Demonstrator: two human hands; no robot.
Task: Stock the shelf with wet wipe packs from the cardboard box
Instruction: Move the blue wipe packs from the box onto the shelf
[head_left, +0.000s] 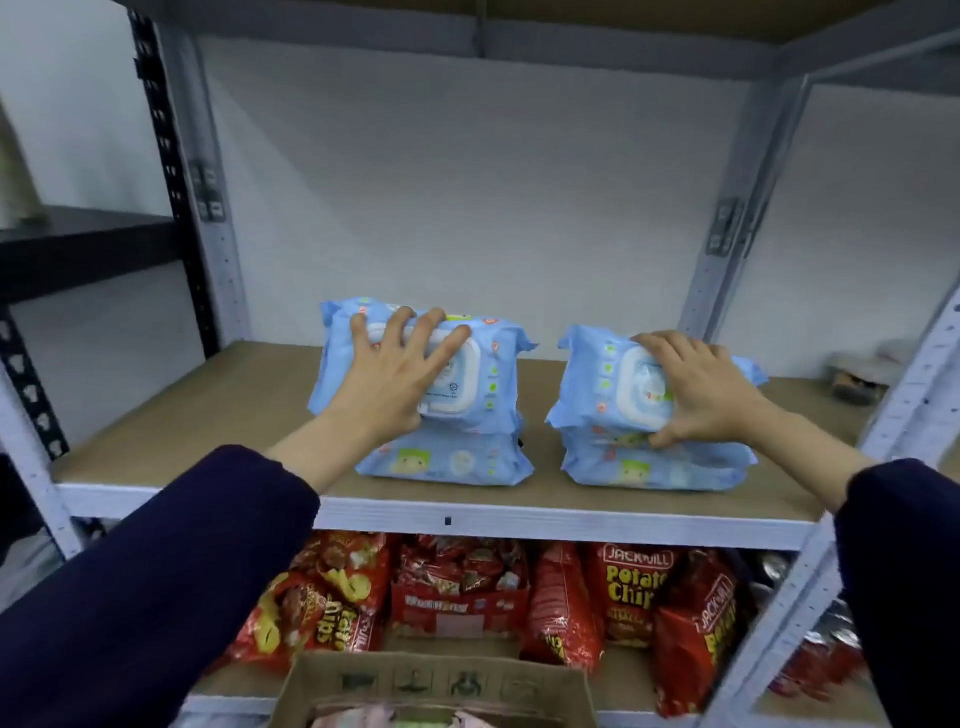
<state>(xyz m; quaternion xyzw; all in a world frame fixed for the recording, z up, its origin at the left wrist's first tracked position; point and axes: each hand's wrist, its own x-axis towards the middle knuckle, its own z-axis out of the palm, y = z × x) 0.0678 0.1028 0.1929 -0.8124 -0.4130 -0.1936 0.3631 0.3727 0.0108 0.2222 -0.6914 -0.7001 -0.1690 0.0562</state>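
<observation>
Two stacks of light blue wet wipe packs stand on the wooden shelf board (208, 415). My left hand (395, 374) grips the top pack of the left stack (488, 384), fingers spread over its white lid; a lower pack (452, 462) lies flat beneath. My right hand (701, 384) grips the top pack of the right stack (597, 389), thumb under its front edge, above another pack (649, 470). The open cardboard box (436, 686) sits below at the bottom edge.
Grey metal uprights (208, 218) frame the shelf. Red potato chip bags (628, 592) and snack packs fill the shelf below. A small dark object (857, 382) lies at the far right of the board. Bare board lies left of the stacks.
</observation>
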